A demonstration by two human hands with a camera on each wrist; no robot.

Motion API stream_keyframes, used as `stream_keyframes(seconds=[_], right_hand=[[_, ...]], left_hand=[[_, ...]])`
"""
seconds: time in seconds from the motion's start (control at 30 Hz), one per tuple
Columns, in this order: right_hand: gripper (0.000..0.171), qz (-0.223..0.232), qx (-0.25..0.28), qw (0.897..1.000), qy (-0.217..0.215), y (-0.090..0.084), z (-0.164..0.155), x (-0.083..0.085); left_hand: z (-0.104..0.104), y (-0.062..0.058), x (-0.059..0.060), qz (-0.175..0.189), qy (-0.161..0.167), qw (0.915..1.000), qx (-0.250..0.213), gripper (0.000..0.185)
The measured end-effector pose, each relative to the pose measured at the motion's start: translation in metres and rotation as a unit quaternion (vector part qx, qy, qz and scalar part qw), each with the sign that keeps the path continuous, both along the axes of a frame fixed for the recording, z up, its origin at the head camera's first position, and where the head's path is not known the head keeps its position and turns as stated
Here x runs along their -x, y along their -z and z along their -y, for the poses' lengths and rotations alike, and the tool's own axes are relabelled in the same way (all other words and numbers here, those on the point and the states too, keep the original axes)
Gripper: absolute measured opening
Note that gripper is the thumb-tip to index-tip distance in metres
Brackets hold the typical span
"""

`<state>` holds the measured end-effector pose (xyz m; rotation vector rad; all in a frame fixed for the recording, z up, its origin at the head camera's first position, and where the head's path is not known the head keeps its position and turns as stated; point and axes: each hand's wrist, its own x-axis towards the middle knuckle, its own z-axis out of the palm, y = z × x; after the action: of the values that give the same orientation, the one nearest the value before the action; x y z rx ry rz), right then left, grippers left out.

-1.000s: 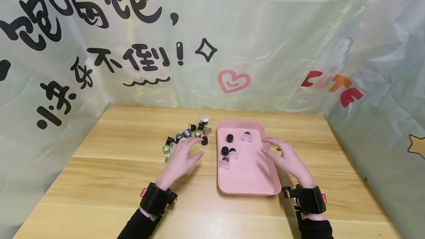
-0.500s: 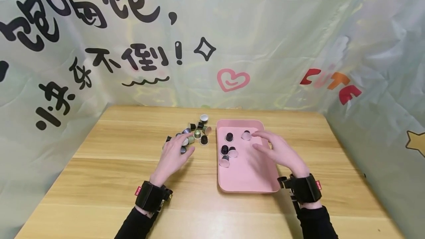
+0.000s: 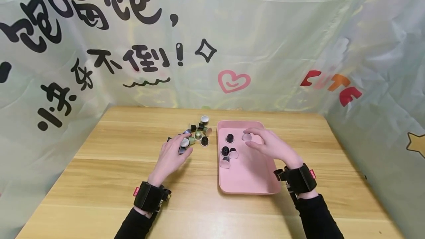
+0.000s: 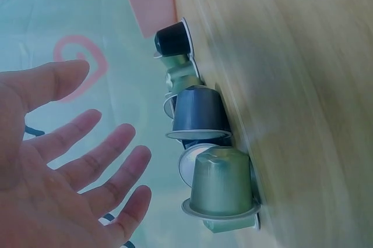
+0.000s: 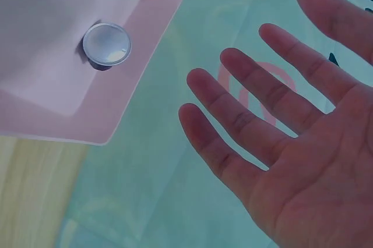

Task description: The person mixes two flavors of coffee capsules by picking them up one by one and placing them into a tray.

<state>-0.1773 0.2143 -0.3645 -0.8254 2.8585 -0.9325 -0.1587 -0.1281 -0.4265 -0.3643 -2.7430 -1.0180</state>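
Observation:
My left hand (image 3: 172,156) hovers over the near end of a loose pile of coffee capsules, fingers spread and holding nothing. In the left wrist view a green capsule (image 4: 221,183) and a dark blue capsule (image 4: 201,111) lie close beyond the fingertips. Over the right part of a pink tray (image 3: 250,187) is my right hand (image 3: 273,146), its fingers apart and bare. Nearest to it is a capsule with a pale lid (image 5: 108,44), tipped on its side in the tray. A black capsule (image 3: 230,138) stands farther left inside.
More capsules sit along the tray's left side, among them a black one (image 3: 225,151) and one with a pink lid (image 3: 224,163). Behind the wooden table (image 3: 109,180) hangs a printed cloth (image 3: 265,40).
My right hand has moved left, farther over the tray toward the pale-lidded capsule. My left hand has drawn slightly back and left over the pile, uncovering some capsules.

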Motion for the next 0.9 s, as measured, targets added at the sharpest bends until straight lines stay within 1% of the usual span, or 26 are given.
stream_keyframes(seconds=[0.23,0.33,0.43,0.53,0.67,0.8,0.9], right_hand=[[0.041,0.000,-0.023,1.000,-0.016,-0.007,0.010,0.007],[0.041,0.005,-0.033,0.999,-0.031,-0.010,0.017,0.009],[0.042,-0.001,-0.040,0.998,-0.047,-0.012,0.025,0.013],[0.045,-0.003,-0.050,0.997,-0.061,-0.015,0.034,0.017],[0.050,0.008,-0.060,0.994,-0.088,-0.016,0.047,0.023],[0.043,0.015,-0.061,0.991,-0.118,-0.016,0.060,0.029],[0.035,0.014,-0.074,0.989,-0.127,-0.014,0.070,0.033]], left_hand=[[0.000,-0.001,0.000,-0.004,-0.001,1.0000,-0.005,0.054],[0.000,-0.002,-0.001,-0.005,0.002,1.0000,-0.007,0.053],[0.000,-0.002,-0.001,-0.005,0.002,1.0000,-0.004,0.054],[0.001,-0.002,-0.001,0.000,0.001,1.0000,-0.004,0.057],[0.001,-0.001,0.000,0.005,0.001,1.0000,-0.006,0.063],[0.002,-0.001,0.001,0.004,0.002,0.9999,-0.010,0.065],[0.002,-0.001,0.002,0.006,0.002,0.9999,-0.012,0.067]])
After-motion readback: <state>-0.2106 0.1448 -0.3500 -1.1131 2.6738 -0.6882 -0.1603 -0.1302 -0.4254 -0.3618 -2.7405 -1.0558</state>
